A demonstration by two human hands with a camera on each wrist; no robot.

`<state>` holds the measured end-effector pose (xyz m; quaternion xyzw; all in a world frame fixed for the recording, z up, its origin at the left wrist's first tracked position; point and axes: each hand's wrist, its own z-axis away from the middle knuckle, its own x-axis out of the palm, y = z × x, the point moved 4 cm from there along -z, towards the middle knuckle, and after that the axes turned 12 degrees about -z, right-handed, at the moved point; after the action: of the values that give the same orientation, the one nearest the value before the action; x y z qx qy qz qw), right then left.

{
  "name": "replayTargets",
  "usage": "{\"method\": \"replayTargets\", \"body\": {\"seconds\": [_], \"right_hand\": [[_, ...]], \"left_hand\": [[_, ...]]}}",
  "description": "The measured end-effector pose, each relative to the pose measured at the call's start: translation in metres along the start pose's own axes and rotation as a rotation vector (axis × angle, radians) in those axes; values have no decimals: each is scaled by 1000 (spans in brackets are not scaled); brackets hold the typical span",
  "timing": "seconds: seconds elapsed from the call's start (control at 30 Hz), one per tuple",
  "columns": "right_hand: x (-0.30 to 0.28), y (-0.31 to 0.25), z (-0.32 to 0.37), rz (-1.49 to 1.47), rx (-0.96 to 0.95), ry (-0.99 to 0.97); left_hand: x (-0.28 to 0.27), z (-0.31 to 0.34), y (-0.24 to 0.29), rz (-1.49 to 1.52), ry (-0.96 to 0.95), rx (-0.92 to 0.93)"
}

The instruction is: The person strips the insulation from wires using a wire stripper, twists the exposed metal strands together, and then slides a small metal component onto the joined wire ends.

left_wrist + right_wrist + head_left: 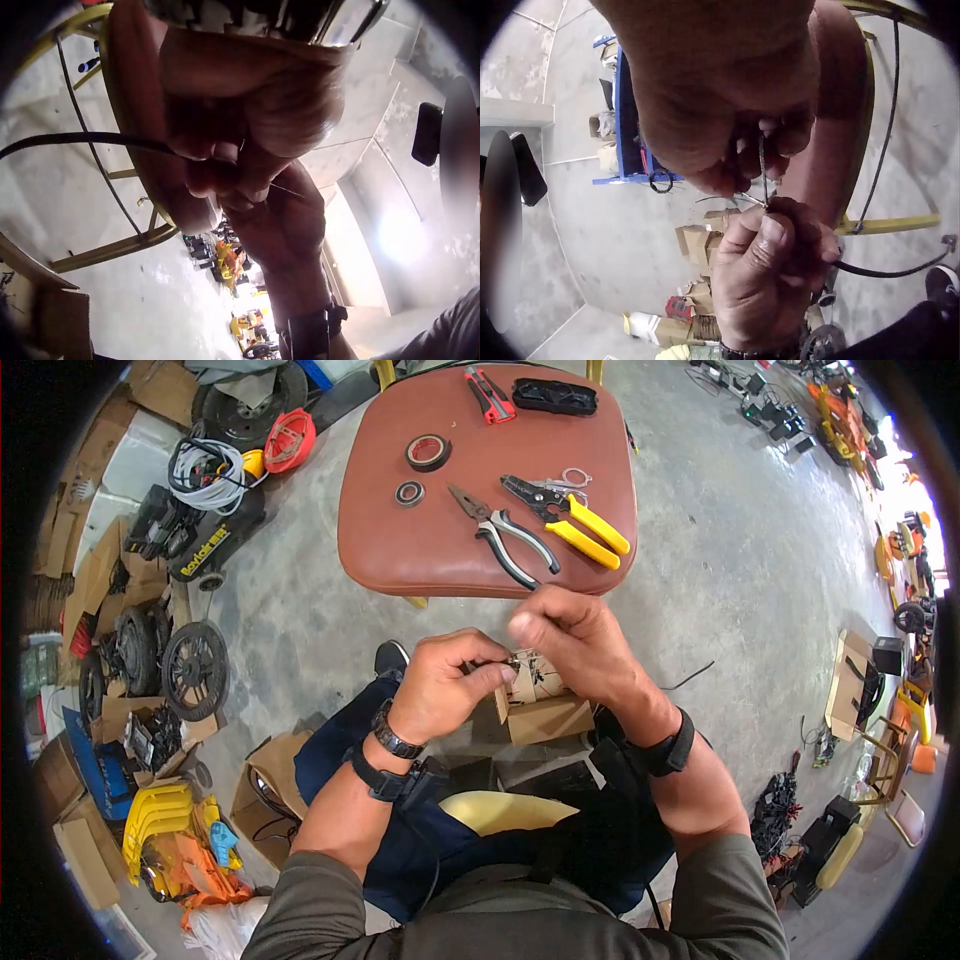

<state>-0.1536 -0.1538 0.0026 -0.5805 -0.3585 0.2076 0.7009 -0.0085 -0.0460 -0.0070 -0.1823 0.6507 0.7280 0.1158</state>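
My left hand (pixel 440 685) pinches a thin black cable (pixel 885 272) between thumb and fingers. The cable trails off from the hand in a curve, as the left wrist view also shows. Out of the left fingertips rises a thin dark strand (pixel 763 169), and a shiny bare wire (pixel 751 199) slants off beside it. My right hand (pixel 580 645) is just above and to the right, its fingers curled around the strand's upper end. Below both hands stands an open cardboard box (pixel 548 720) with thin wires in it.
On the brown padded chair (pixel 385 550) lie pliers (pixel 487 518), yellow-handled wire strippers (pixel 590 545), folding scissors (pixel 577 478), a tape roll (pixel 411 452), a small ring (pixel 399 493), a red utility knife (pixel 489 398) and a black case (pixel 555 397). Wheels (pixel 195 670) and cartons stand left.
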Motion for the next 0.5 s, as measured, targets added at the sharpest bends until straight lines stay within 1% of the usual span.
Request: {"method": "replayTargets", "body": {"seconds": [0.1,0.13,0.2,0.23,0.3,0.33,0.4,0.5], "right_hand": [[-8,-5,-3,-124,42,127],[-12,-7,-3,-161,65,166],[-16,-3,-3,-131,100,160],[-19,-1,-4,-116,117,156],[-22,2,-3,-90,146,81],[-23,2,-3,-77,161,44],[-20,0,-1,-95,168,23],[-13,-1,0,-121,149,1]], "left_hand": [[-1,0,-9,137,87,-53],[-3,0,-10,109,87,-47],[-6,0,-10,53,82,-37],[-7,0,-10,65,111,-10],[-8,0,-9,90,167,41],[-8,1,-8,106,186,35],[-10,2,-7,138,222,23],[-12,0,-2,91,235,98]]}}
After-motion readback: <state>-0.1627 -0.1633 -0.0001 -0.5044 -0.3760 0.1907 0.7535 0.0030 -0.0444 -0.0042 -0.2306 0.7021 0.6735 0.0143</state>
